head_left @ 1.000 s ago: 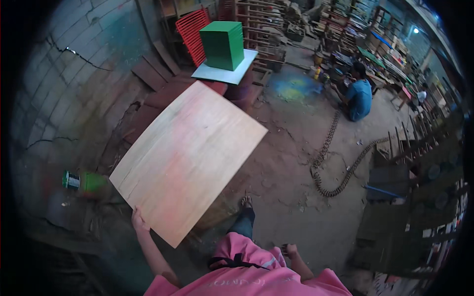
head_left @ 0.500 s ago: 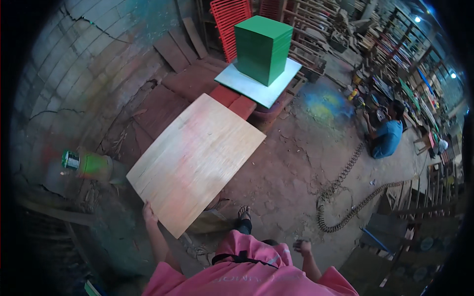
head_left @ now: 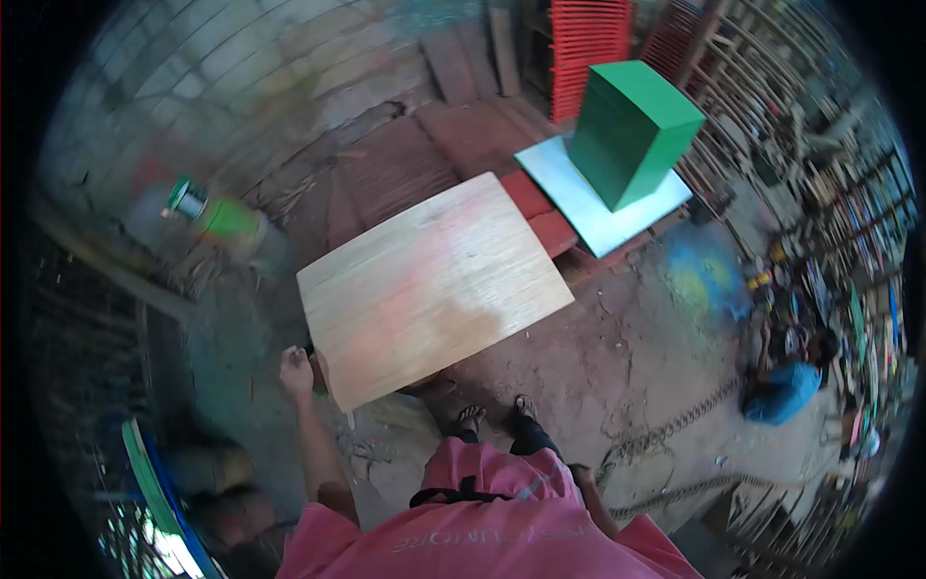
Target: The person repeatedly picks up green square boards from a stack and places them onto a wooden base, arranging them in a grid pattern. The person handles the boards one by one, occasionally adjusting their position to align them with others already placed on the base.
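A pale plywood board (head_left: 434, 280) with faint pink smears lies flat across a low red support. Just off its near left corner is my left hand (head_left: 296, 370), holding nothing, its fingers loosely bent and somewhat blurred. My right hand (head_left: 583, 475) hangs low beside my pink shirt, in shadow, its fingers not readable. Beyond the board's far right corner stands a tall green block-like stack (head_left: 627, 140), resting on a white panel (head_left: 603, 227).
A can (head_left: 188, 200) tops a paint-stained drum (head_left: 241, 232) by the block wall. At right, a person in blue (head_left: 783, 391) crouches near a coiled hose (head_left: 666, 425). Red slatted frames (head_left: 590, 58) and wooden racks stand behind. A green-edged panel (head_left: 145, 473) is at lower left.
My left hand has let go of the board's edge and is now apart from it. My view has turned left, shifting the scene rightward. My right hand has dropped closer to my side.
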The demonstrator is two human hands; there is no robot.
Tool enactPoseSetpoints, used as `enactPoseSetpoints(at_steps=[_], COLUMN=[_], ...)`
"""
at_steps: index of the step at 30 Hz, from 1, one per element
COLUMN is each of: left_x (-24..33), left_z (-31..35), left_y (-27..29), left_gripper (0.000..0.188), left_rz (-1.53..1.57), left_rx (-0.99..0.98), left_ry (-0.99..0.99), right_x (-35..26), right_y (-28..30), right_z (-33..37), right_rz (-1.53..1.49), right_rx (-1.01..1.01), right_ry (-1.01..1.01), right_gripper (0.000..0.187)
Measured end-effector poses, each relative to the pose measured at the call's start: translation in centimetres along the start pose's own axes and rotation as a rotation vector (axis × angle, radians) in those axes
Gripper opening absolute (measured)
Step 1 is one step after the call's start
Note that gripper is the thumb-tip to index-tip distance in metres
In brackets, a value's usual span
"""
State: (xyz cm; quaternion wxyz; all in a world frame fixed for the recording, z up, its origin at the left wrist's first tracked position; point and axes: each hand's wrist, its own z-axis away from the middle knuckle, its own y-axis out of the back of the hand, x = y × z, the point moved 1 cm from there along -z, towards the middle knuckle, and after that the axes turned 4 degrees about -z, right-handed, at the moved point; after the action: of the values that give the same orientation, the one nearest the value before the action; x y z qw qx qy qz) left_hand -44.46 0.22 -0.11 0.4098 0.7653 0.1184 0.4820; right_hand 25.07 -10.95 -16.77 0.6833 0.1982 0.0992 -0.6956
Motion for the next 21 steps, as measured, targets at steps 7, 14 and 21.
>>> enactPoseSetpoints(at_steps=[7,14,21], left_x=[-8.4,-1.5,-2.3], left_z=[26.6,53.2,60.6], left_y=[-1.4,-2.3,5.6], left_gripper=[0.026,0.032,0.048], left_rz=[0.334,0.620,0.995], left_rx=[-0.387,-0.967,-0.667], left_ry=[0.263,0.872,1.131], right_x=[-6.6,-16.1,-17.4], right_y=[2.8,-1.7,-7.4], right_z=[-6.4,-10.4,-10.6], right_rz=[0.282,0.561,0.930], right_rx=[-0.177,-0.385,-0.583], right_ry=[-0.022,0.111,0.113], right_gripper=[0.022,0.020,0.022])
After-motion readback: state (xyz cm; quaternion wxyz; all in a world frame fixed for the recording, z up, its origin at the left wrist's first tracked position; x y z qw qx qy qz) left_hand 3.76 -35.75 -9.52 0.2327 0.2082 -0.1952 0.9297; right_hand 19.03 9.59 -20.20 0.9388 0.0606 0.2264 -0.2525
